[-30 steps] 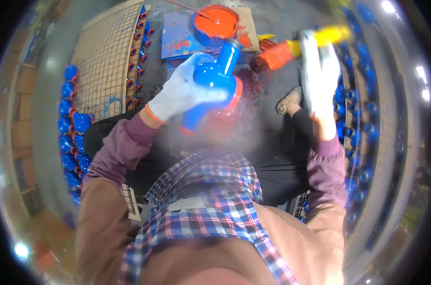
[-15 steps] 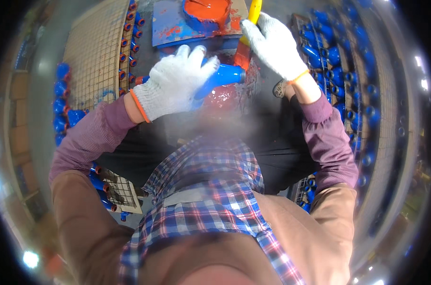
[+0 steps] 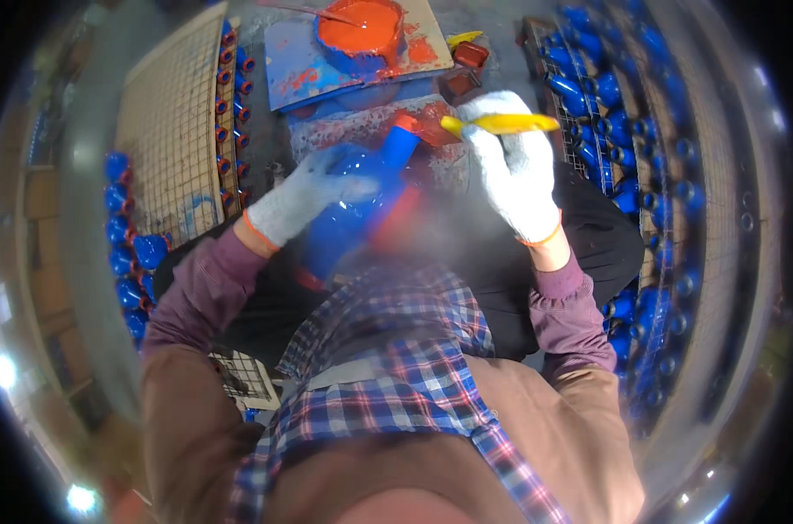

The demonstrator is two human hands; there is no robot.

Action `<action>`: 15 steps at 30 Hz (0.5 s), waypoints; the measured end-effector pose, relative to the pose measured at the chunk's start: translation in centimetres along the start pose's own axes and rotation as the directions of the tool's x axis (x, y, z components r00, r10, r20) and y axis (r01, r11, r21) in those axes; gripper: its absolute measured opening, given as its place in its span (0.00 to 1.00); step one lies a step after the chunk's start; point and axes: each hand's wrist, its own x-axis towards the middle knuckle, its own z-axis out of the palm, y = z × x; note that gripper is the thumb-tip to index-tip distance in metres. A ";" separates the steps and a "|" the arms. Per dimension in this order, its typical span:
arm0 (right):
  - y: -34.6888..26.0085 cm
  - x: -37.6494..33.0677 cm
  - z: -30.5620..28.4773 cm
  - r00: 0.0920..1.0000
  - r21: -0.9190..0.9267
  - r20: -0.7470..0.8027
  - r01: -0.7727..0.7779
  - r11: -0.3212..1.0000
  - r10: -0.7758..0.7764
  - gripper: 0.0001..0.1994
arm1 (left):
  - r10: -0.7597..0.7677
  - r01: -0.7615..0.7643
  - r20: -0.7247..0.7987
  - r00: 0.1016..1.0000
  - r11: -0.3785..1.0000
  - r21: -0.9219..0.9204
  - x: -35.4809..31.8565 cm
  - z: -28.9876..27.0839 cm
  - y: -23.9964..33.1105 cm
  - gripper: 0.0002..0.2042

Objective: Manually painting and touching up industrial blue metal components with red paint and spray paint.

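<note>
My left hand (image 3: 304, 196), in a white knit glove, grips a shiny blue-painted pipe fitting (image 3: 348, 205) above my lap. Its neck points up and away to the right, with a red end; another red end shows near my apron. In my right hand (image 3: 510, 166), also gloved, is a paintbrush with a yellow handle (image 3: 505, 124). The brush's red head (image 3: 433, 127) is beside the neck's red end; whether they touch I cannot tell. Part of the fitting is blurred and covered by my left hand.
A tub of red-orange paint (image 3: 351, 65) with a stick in it stands on a paint-smeared board (image 3: 291, 74). A mesh rack (image 3: 165, 131) with blue fittings is on the left; more blue fittings (image 3: 608, 92) fill racks on the right. Behind my right hand lies a small red tray (image 3: 471, 56).
My left hand has come down and nearer with the fitting, whose neck now points away. My right hand has moved nearer, and the brush has swung from upright to level.
</note>
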 end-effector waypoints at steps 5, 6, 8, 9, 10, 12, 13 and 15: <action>1.1 -1.9 -1.1 0.938 0.331 -0.037 -0.314 0.890 0.344 0.10 | -0.052 -0.020 -0.098 0.994 0.781 -0.624 -1.0 2.3 -3.7 0.28; 1.5 -2.2 -0.9 0.911 0.460 -0.020 -0.358 0.813 0.412 0.09 | 0.066 -0.139 -0.205 0.977 0.921 -0.364 -0.7 2.8 -4.2 0.28; 2.8 -2.4 -0.3 0.904 0.523 -0.057 -0.335 0.784 0.423 0.10 | -0.099 -0.066 -0.160 0.982 0.618 -0.784 0.2 4.7 -4.8 0.27; 3.5 -2.6 0.4 0.904 0.580 -0.072 -0.307 0.755 0.422 0.11 | -0.118 -0.012 -0.063 0.991 0.389 -0.921 0.4 5.0 -4.7 0.27; 4.1 -2.8 1.2 0.900 0.633 -0.086 -0.282 0.721 0.428 0.12 | -0.055 0.022 0.006 0.998 0.291 -0.956 0.7 5.5 -4.5 0.27; 5.0 -3.1 2.9 0.891 0.751 -0.126 -0.202 0.628 0.437 0.14 | 0.174 0.155 0.153 0.973 0.003 -0.988 0.9 6.1 -4.0 0.27; 5.4 -3.1 3.5 0.864 0.807 -0.096 -0.224 0.547 0.494 0.16 | 0.253 0.242 0.204 0.946 -0.130 -0.962 1.1 6.4 -3.7 0.28; 5.7 -3.1 4.8 0.832 0.888 -0.081 -0.190 0.419 0.548 0.17 | 0.345 0.383 0.291 0.892 -0.234 -0.894 1.4 6.4 -3.3 0.28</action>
